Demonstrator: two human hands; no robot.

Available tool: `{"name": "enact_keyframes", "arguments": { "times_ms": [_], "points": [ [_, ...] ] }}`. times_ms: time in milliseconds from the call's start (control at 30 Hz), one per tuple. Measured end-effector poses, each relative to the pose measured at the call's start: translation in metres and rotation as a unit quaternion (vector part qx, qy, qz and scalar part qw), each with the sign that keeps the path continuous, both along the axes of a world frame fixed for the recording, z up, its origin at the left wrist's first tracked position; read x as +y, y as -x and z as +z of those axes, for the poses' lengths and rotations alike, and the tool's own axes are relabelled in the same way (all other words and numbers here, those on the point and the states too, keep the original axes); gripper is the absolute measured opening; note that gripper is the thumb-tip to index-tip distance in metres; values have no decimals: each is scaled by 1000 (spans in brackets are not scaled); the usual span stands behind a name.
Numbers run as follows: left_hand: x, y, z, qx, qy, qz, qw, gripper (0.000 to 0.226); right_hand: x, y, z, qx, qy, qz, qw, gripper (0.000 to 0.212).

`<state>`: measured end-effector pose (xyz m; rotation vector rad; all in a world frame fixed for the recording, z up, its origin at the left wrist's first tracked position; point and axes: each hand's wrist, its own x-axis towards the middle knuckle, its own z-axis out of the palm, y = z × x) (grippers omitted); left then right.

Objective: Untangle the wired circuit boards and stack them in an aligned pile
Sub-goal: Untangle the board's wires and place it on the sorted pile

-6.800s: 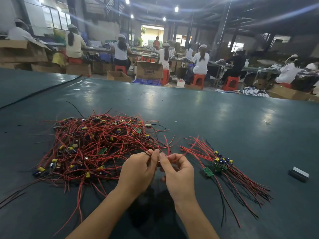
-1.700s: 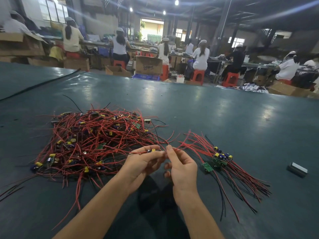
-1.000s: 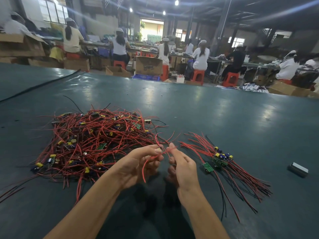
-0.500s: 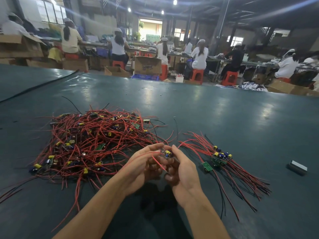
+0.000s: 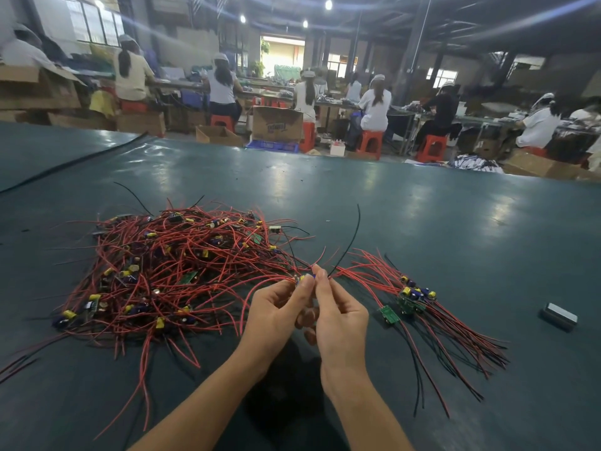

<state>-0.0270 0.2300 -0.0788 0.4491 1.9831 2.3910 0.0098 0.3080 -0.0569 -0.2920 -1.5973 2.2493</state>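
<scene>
Bottom centre: left hand (image 5: 276,307) and right hand (image 5: 338,315) meet at the fingertips. Both pinch one small circuit board (image 5: 305,278) with yellow and blue capacitors, fingers curled on it, held above the desk (image 5: 422,222). Its black wire (image 5: 353,239) arcs up and right. Red leads run left toward the tangled heap (image 5: 175,271), centre left; can't tell if they are free of it.

The sorted pile (image 5: 414,296) lies just right of the hands, leads fanned to lower right. One green board (image 5: 388,314) sits slightly off from the rest. Grey block (image 5: 559,316) at far right, well apart.

Risks:
- Pulling while the leads are snagged would likely drag neighbouring boards out of the heap or strain the solder joints.
- A careless set-down could cross these wires with the fanned leads and skew the pile further.

Far, upper centre: the cardboard box (image 5: 276,125) has blue print, too blurred to read. No other legible writing. Workers (image 5: 375,105) sit on red stools (image 5: 369,144) behind it.
</scene>
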Motion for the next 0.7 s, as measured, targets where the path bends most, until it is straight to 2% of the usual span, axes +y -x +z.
{"name": "enact_keyframes", "arguments": {
  "times_ms": [100,200,300,500,633,700],
  "points": [
    [-2,1,0,-10,1,27,1000,38,0,1,0,-10,-2,-8,1000,29],
    [-1,3,-3,-42,4,40,998,23,1,3,-3,-32,19,-22,999,22],
    [3,1,-2,-54,15,58,997,23,2,5,-5,-44,48,-19,998,21],
    [6,0,3,-119,-30,68,990,27,8,10,-6,-92,94,-5,991,19],
    [6,3,8,-176,-79,63,979,42,19,14,-3,-132,115,-38,984,14],
    [3,6,9,-193,-96,63,974,42,27,16,-2,-126,148,-47,980,10]
  ]
}}
